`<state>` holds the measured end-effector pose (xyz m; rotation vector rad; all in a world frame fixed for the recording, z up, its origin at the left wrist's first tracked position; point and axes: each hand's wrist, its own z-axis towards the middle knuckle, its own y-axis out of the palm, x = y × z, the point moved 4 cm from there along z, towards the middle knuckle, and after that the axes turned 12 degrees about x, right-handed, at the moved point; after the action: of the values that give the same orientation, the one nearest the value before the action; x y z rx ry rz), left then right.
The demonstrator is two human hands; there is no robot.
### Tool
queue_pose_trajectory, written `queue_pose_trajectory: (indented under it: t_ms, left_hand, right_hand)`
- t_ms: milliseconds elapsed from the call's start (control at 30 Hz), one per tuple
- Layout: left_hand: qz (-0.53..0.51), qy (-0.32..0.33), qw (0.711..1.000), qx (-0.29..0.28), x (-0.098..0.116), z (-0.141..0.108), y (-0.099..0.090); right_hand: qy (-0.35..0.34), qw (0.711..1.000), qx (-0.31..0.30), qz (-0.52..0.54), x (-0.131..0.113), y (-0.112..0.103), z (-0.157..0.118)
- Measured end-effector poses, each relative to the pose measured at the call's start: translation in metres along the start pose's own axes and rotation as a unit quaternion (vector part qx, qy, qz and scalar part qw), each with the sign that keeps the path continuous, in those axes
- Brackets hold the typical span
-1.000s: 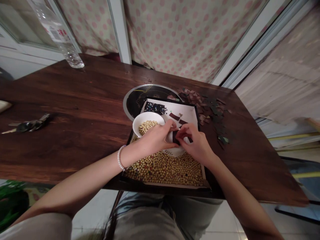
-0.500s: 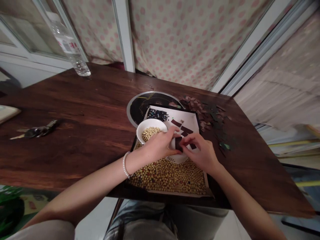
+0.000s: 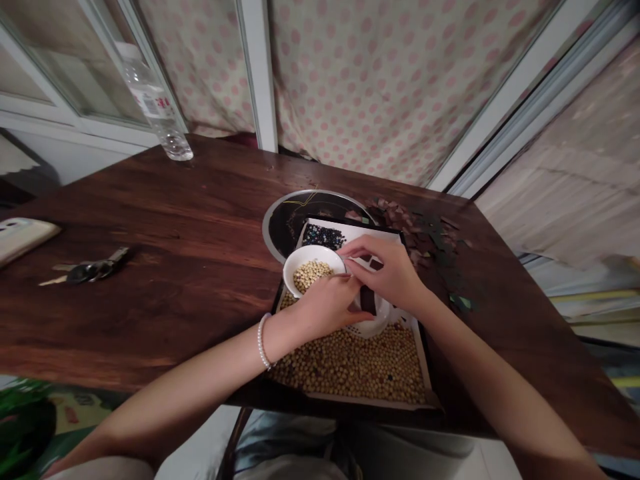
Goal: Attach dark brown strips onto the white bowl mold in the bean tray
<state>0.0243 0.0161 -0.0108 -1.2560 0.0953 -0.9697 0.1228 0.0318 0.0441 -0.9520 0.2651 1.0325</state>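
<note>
My left hand [image 3: 330,301] is closed over a small white bowl [image 3: 383,317], thumb and fingers around the edges of a dark brown flat piece [image 3: 368,301]. My right hand [image 3: 387,270] arches above it, fingertips pinched together beside the rim of another white bowl [image 3: 300,250]; whatever they hold is hidden. That second bowl contains pale yellow, round, bean-like grains [image 3: 313,272]. Both bowls sit in a black-edged tray [image 3: 429,373], whose near part is filled with similar grains [image 3: 350,363]. Small dark beads [image 3: 324,235] lie in its far left corner.
A round black plate with a silver rim [image 3: 267,230] is partly under the tray. Brown and dark green scraps [image 3: 400,217] are heaped at right. Keys [image 3: 93,270], a pale phone-like object [image 3: 30,237] and a water bottle [image 3: 160,110] are at left on the wooden table [image 3: 210,220].
My right hand has moved left and up from the brown piece to beside the grain bowl's rim. My left hand stays by the brown piece. The view has shifted slightly.
</note>
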Motion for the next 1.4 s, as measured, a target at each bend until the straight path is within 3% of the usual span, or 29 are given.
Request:
queue_pose_trajectory:
  t_ms: [133, 200, 300, 367, 433, 533, 700, 833, 933, 1033, 1100, 1400]
  left_hand:
    - [-0.039, 0.002, 0.999, -0.008, 0.001, 0.000, -0.004]
    - [-0.064, 0.006, 0.998, -0.013, 0.000, 0.001, -0.005]
    - [-0.075, 0.020, 0.997, -0.012, -0.001, 0.001, -0.004]
    - [-0.068, 0.024, 0.997, -0.006, -0.001, 0.002, -0.003]
    - [-0.069, 0.023, 0.997, -0.004, 0.000, 0.002, -0.003]
    - [-0.074, 0.023, 0.997, -0.003, 0.004, 0.002, -0.005]
    - [-0.079, 0.018, 0.997, -0.008, 0.005, 0.002, -0.006]
    - [-0.076, 0.027, 0.997, -0.003, 0.003, 0.001, -0.007]
    - [-0.088, 0.032, 0.996, -0.008, 0.004, 0.001, -0.008]
    - [-0.086, 0.014, 0.996, -0.013, 0.005, 0.002, -0.009]
    - [-0.082, 0.005, 0.997, -0.008, 0.006, 0.003, -0.010]
    - [-0.084, 0.018, 0.996, 0.005, 0.007, 0.002, -0.010]
  right_hand:
    - [-0.001, 1.000, 0.020, 0.023, -0.020, -0.031, -0.022]
    - [-0.012, 0.995, -0.058, 0.075, -0.034, -0.038, -0.036]
    - [-0.029, 0.969, -0.217, 0.118, -0.046, -0.029, -0.061]
    - [-0.060, 0.947, -0.302, 0.089, -0.044, -0.014, -0.077]
    - [-0.090, 0.930, -0.354, 0.048, -0.038, 0.002, -0.092]
    - [-0.099, 0.922, -0.374, 0.018, -0.029, 0.018, -0.104]
    - [-0.112, 0.922, -0.370, 0.007, -0.031, 0.026, -0.107]
    - [-0.060, 0.936, -0.325, 0.120, -0.031, 0.010, -0.094]
    - [0.013, 0.964, -0.197, 0.177, -0.017, -0.013, -0.078]
    - [0.061, 0.994, -0.038, 0.081, 0.009, -0.032, -0.067]
    - [0.064, 0.998, 0.010, 0.025, 0.022, -0.035, -0.066]
    - [0.017, 1.000, -0.004, -0.019, 0.030, -0.021, -0.070]
